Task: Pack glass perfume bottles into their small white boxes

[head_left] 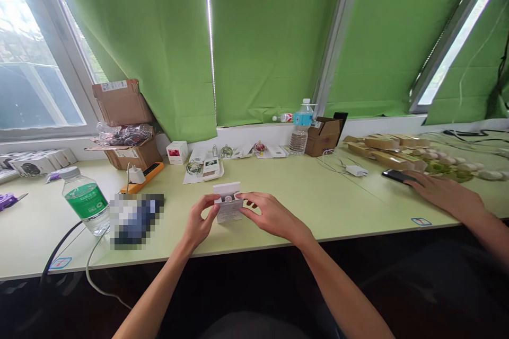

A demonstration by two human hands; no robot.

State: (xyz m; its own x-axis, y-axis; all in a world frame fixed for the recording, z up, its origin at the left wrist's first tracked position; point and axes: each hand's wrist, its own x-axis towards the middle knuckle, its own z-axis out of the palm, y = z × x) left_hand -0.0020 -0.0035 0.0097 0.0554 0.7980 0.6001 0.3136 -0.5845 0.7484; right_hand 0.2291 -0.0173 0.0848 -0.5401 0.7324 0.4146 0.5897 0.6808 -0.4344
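Note:
Between my two hands a small white box [229, 213] stands upright at the front of the table, its top flap raised at the back. Something round and clear, like a bottle top, shows in the box's opening. My left hand [201, 218] pinches the box's left side with thumb and fingers. From the right, my right hand [272, 215] grips the other upper edge, thumb on the front panel and fingertips at the opening. Behind them, white opened packaging [210, 168] lies with small clear glass pieces around it.
On the left are a water bottle [85, 201], an orange power strip [148, 176], cables and a pixelated dark object [137, 221]. Cardboard boxes [133, 151] and a large bottle [301, 130] stand at the back. At right, another person's hand [437, 193] rests by a phone [400, 176].

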